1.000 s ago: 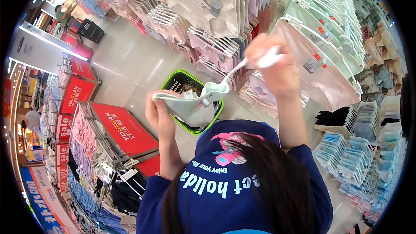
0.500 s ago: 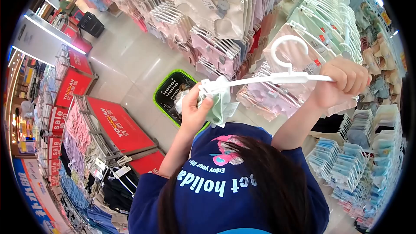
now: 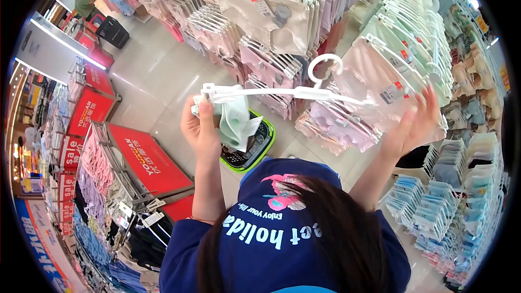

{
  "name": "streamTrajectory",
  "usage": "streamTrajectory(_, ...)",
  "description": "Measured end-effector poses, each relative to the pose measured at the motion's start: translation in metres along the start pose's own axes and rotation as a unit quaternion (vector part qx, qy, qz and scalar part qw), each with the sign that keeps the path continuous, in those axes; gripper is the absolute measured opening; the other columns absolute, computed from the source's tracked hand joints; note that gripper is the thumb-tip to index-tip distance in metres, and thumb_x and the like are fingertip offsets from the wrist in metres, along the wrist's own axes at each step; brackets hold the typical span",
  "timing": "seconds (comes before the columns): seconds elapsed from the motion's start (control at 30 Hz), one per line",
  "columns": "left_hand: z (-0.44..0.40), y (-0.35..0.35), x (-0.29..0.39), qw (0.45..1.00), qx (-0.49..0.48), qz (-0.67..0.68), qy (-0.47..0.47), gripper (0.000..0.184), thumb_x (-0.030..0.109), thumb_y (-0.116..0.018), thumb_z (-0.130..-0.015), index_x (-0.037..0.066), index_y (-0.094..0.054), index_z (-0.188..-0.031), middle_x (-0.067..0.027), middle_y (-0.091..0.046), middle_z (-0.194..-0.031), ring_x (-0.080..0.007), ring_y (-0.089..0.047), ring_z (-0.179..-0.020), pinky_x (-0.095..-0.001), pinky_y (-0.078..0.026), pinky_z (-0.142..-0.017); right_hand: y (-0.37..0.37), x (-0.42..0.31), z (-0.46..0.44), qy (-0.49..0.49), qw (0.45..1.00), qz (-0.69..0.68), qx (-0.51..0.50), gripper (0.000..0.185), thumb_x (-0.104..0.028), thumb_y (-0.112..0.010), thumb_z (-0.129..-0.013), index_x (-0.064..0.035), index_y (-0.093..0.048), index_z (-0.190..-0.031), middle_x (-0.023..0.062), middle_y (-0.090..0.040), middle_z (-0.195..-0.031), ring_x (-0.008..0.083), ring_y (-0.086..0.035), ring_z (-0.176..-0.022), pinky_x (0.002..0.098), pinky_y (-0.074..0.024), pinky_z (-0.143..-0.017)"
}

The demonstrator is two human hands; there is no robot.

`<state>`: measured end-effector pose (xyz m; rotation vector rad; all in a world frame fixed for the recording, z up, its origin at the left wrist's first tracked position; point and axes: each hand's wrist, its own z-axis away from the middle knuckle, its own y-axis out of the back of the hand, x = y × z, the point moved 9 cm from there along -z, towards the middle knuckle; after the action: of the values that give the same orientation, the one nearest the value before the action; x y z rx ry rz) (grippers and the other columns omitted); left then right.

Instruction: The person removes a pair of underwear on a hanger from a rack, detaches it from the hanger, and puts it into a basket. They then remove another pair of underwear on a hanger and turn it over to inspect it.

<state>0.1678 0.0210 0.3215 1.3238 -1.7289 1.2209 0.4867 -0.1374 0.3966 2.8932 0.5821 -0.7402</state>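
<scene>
Mid-frame, the hanger (image 3: 312, 93) lies crosswise, left end and green cloth (image 3: 233, 126) pinched in my left hand (image 3: 203, 126), right end near my spread, empty right hand (image 3: 413, 125)

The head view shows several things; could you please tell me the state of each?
White hanger: one end held, the other free.
Light green garment: bunched at the held end; clipped or not, unclear.
Left hand: closed on the hanger's end.
Right hand: open, apart from the hanger.
Green-rimmed basket: on the floor, partly hidden.
Pale pink garment: hanging, tagged.
</scene>
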Motion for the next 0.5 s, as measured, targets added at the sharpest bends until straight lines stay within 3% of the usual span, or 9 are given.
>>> streamTrajectory(0.03, -0.001, 0.0, 0.002, 1.0, -0.007, -0.024, -0.01, 0.014, 0.016, -0.047, -0.088, 0.002, -0.051, -0.088, 0.0028, -0.049, -0.07, -0.0011, -0.041, -0.056, -0.0156, -0.032, -0.049, 0.003, -0.016, -0.001, 0.051, 0.998, 0.028, 0.001, 0.038, -0.013, -0.043, -0.083, 0.0011, -0.037, -0.118, 0.021, -0.046, -0.112, 0.029, -0.045, -0.105, 0.039, -0.0373, -0.087)
streamTrajectory(0.13, 0.002, -0.014, 0.007, 0.982, -0.053, -0.17, -0.058, 0.01, 0.01, -0.053, -0.084, 0.001, -0.052, -0.081, 0.0015, -0.047, -0.065, -0.0047, -0.041, -0.057, -0.0193, -0.034, -0.05, -0.028, -0.057, 0.021, 0.124, 0.977, -0.128, -0.115, 0.038, -0.011, -0.046, -0.08, 0.0001, -0.039, -0.116, 0.0203, -0.051, -0.104, 0.0299, -0.051, -0.096, 0.0395, -0.0409, -0.082)
streamTrajectory(0.2, 0.009, -0.038, 0.019, 0.948, -0.107, -0.273, -0.123, 0.008, 0.008, -0.055, -0.081, 0.0, -0.052, -0.08, -0.0029, -0.047, -0.063, -0.0089, -0.042, -0.053, -0.0205, -0.034, -0.049, -0.081, -0.082, 0.036, 0.122, 0.947, -0.168, -0.247, 0.037, -0.008, -0.056, -0.072, 0.0001, -0.048, -0.107, 0.0191, -0.053, -0.1, 0.0324, -0.054, -0.087, 0.0385, -0.0435, -0.076)
streamTrajectory(0.27, 0.014, -0.052, 0.023, 0.937, -0.132, -0.288, -0.148, 0.008, 0.006, -0.057, -0.078, 0.0, -0.053, -0.08, -0.006, -0.049, -0.062, -0.0142, -0.045, -0.05, -0.0232, -0.035, -0.047, -0.129, -0.078, 0.053, 0.051, 0.918, -0.206, -0.335, 0.037, -0.01, -0.059, -0.073, 0.0006, -0.048, -0.107, 0.0166, -0.053, -0.1, 0.0324, -0.052, -0.088, 0.0363, -0.0429, -0.075)
streamTrajectory(0.3, 0.017, -0.053, 0.02, 0.933, -0.146, -0.293, -0.149, 0.008, 0.006, -0.058, -0.078, 0.0, -0.053, -0.08, -0.0067, -0.049, -0.062, -0.0158, -0.046, -0.05, -0.024, -0.036, -0.047, -0.145, -0.075, 0.062, 0.034, 0.911, -0.215, -0.352, 0.028, -0.01, -0.057, -0.076, 0.0004, -0.051, -0.102, 0.014, -0.056, -0.09, 0.0301, -0.054, -0.077, 0.0341, -0.0444, -0.066)
streamTrajectory(0.4, 0.018, -0.054, 0.011, 0.927, -0.166, -0.308, -0.136, 0.012, 0.008, -0.059, -0.076, -0.001, -0.054, -0.082, -0.0093, -0.051, -0.066, -0.0216, -0.051, -0.053, -0.0273, -0.039, -0.049, -0.172, -0.048, 0.105, -0.102, 0.848, -0.248, -0.458, 0.02, -0.01, -0.057, -0.078, 0.0002, -0.053, -0.094, 0.0119, -0.058, -0.078, 0.0291, -0.054, -0.063, 0.0321, -0.0439, -0.056)
streamTrajectory(0.43, 0.018, -0.05, 0.005, 0.924, -0.167, -0.316, -0.135, 0.012, 0.008, -0.06, -0.076, -0.001, -0.054, -0.082, -0.0097, -0.052, -0.067, -0.0222, -0.051, -0.054, -0.0279, -0.04, -0.049, -0.174, -0.045, 0.111, -0.125, 0.849, -0.259, -0.443, 0.014, -0.011, -0.055, -0.08, -0.0003, -0.054, -0.089, 0.009, -0.056, -0.068, 0.0222, -0.052, -0.053, 0.0291, -0.0417, -0.05)
streamTrajectory(0.5, 0.021, -0.044, -0.008, 0.92, -0.173, -0.336, -0.109, 0.013, 0.01, -0.06, -0.076, 0.0, -0.055, -0.083, -0.0105, -0.052, -0.07, -0.0239, -0.052, -0.057, -0.0294, -0.041, -0.051, -0.179, -0.035, 0.13, -0.203, 0.816, -0.297, -0.452, 0.014, -0.012, -0.054, -0.082, -0.0005, -0.053, -0.09, 0.0078, -0.055, -0.068, 0.0167, -0.051, -0.053, 0.0275, -0.0416, -0.051)
